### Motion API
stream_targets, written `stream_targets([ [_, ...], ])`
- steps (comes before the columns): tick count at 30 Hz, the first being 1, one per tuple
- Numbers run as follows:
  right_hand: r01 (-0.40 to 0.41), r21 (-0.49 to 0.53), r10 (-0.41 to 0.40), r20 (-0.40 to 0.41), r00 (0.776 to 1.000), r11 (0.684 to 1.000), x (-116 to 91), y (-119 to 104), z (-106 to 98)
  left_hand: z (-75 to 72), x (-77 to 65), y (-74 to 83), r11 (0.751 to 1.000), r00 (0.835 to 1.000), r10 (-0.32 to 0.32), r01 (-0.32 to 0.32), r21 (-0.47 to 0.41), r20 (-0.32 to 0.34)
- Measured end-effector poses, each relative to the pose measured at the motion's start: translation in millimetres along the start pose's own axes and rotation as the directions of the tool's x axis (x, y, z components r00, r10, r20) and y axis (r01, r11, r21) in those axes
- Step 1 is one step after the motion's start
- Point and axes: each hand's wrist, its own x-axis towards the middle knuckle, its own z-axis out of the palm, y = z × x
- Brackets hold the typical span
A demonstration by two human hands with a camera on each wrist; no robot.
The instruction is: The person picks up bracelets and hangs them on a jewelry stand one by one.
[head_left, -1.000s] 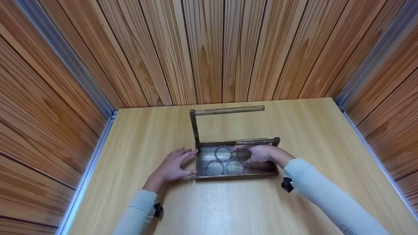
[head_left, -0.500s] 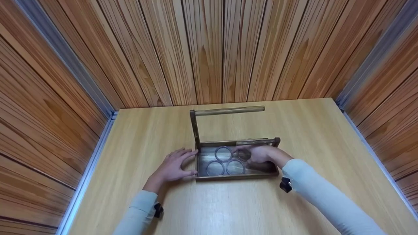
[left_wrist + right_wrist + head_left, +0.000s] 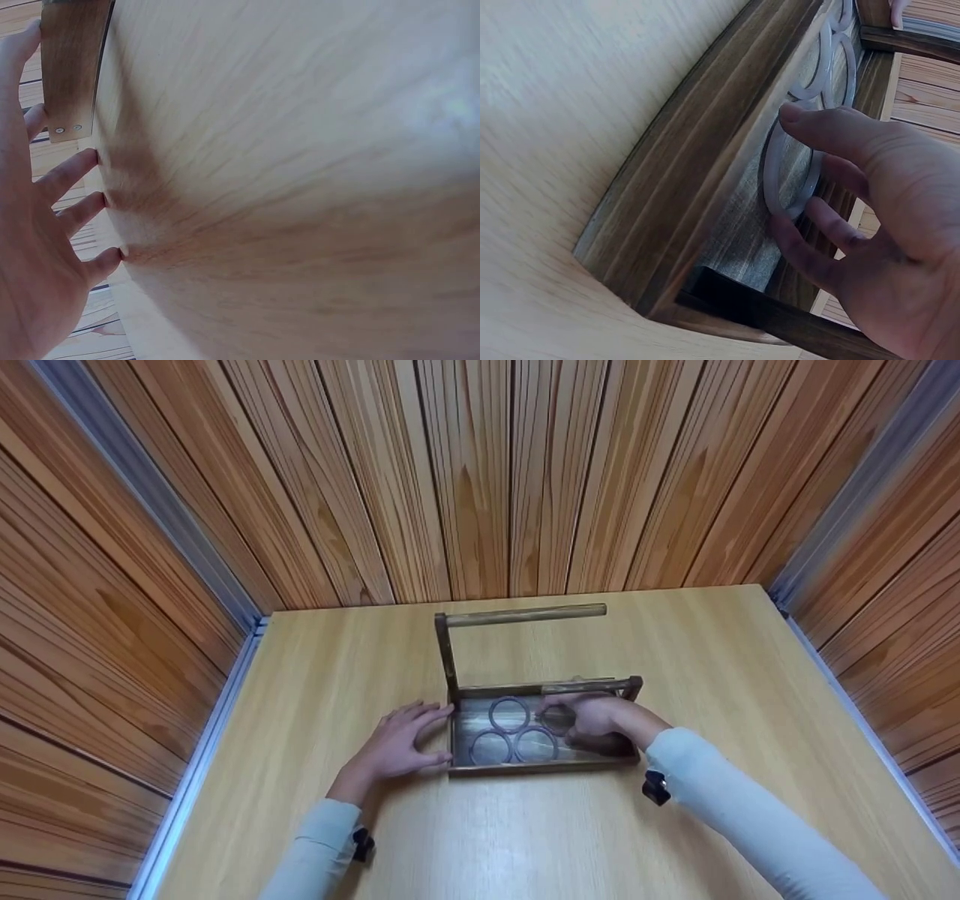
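Observation:
A dark wooden box [image 3: 544, 769] stands on the table, with several pale rings lying flat on its floor. Three of these, the back ring [image 3: 490, 715], the front left ring [image 3: 471, 748] and the front right ring [image 3: 556, 746], lie touching in a cluster. My right hand [image 3: 592, 715] reaches into the box's right half. Its curled thumb and fingers grip another ring [image 3: 772, 169], partly hidden by the hand in the head view. Spread fingers of my left hand [image 3: 390, 742] rest against the box's left end [image 3: 73, 71], fingertips also on the tabletop.
A wooden handle bar [image 3: 525, 616] rises on a post from the box's back left corner. A second bar [image 3: 589, 685] runs low along the back right rim. Wood-plank walls [image 3: 480, 472] enclose the table [image 3: 480, 840] behind and at both sides.
The clustered rings have shifted slightly left inside the box. My right fingertips have moved slightly right, and my left hand stays at the box's end.

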Motion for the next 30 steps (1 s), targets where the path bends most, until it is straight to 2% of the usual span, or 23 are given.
stream_targets([
  [7,0.004,0.020,-0.005,0.033,0.999,1.000,-0.8,0.9,0.5,0.1,0.6,-0.6,1.000,1.000,-0.002,0.002,-0.001,-0.009],
  [12,-0.040,0.029,0.038,0.047,0.998,0.999,-0.4,0.4,1.8,1.1,1.2,-1.2,1.000,1.000,-0.012,0.012,-0.014,-0.009],
  [30,-0.071,0.064,0.069,0.033,0.997,0.995,1.9,1.4,7.2,0.8,0.1,0.3,1.000,1.000,-0.018,0.018,-0.016,0.000],
])
